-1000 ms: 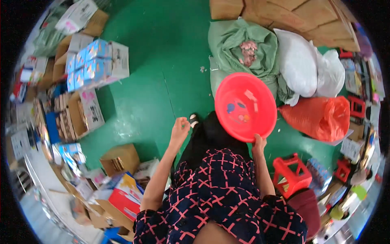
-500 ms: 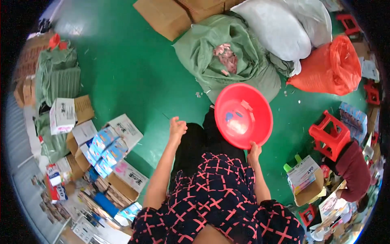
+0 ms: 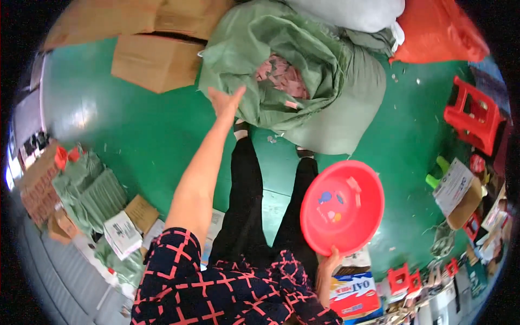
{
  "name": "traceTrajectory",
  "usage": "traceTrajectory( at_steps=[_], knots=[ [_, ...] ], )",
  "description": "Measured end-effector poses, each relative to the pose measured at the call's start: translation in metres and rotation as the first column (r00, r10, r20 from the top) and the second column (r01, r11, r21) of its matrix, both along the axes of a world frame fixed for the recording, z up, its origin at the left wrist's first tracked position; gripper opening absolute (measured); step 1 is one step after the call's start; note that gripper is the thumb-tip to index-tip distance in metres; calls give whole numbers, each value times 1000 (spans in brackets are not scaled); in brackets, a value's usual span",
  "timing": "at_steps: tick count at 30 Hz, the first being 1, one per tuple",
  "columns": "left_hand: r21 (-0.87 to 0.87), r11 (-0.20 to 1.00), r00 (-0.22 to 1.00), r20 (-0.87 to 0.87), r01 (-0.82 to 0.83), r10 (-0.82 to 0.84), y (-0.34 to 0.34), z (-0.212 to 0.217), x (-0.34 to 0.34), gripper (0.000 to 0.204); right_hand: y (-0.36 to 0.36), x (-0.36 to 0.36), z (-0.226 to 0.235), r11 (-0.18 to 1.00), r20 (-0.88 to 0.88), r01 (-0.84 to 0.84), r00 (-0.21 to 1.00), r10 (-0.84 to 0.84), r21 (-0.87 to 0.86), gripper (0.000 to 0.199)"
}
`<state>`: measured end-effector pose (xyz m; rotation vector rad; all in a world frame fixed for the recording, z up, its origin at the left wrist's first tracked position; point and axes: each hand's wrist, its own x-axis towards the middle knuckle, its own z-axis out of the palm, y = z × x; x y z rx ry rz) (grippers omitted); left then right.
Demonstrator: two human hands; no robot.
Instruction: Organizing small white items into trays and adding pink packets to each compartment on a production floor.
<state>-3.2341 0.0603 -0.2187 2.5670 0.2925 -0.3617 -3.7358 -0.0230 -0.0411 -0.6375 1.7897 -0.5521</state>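
My right hand [image 3: 328, 263] grips the near rim of a red plastic basin [image 3: 357, 230], which is tilted. A small pink piece [image 3: 353, 184] lies inside the basin against its far wall, and coloured prints mark its bottom. My left hand [image 3: 225, 102] is stretched forward with its thumb and fingers apart, at the near left edge of a large green woven sack [image 3: 346, 122]. Whether that hand touches the sack I cannot tell. The sack's mouth gapes, showing a heap of small pink pieces [image 3: 281, 78] within. One pink piece [image 3: 291, 104] rests on the sack's inner fold.
Cardboard boxes [image 3: 157, 62] stand left of the sack. A white sack [image 3: 352, 13] and an orange-red sack [image 3: 439, 35] lie behind it. Red stools [image 3: 474, 116] are at the right. Green bundles [image 3: 86, 187] and boxes line the left. Small scraps dot the green floor [image 3: 146, 135].
My left arm has stretched forward to the green sack, its hand opening out. The view has shifted nearer the sack. My right hand keeps its hold on the basin, now lower in view.
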Motion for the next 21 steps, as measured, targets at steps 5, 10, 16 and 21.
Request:
traceTrajectory(
  at_steps=[5, 10, 16, 21],
  knots=[
    [-518, 854, 952, -280, -40, -125, -61, -36, 78, 64, 74, 1, -1, 960, -123, 234, 968, -217, 153, 59],
    [-736, 354, 797, -602, -577, 49, -112, 73, 119, 31, 111, -3, -9, 851, -184, 450, 892, -413, 269, 56],
    [-825, 270, 793, -558, -497, -247, -92, 254, 160, 27, 81, 41, -26, 906, -108, 378, 925, -364, 189, 56],
    [-822, 526, 975, -211, -217, 73, -58, 376, 143, 26, 69, 42, -23, 970, -6, 219, 975, -220, 108, 63]
  ],
)
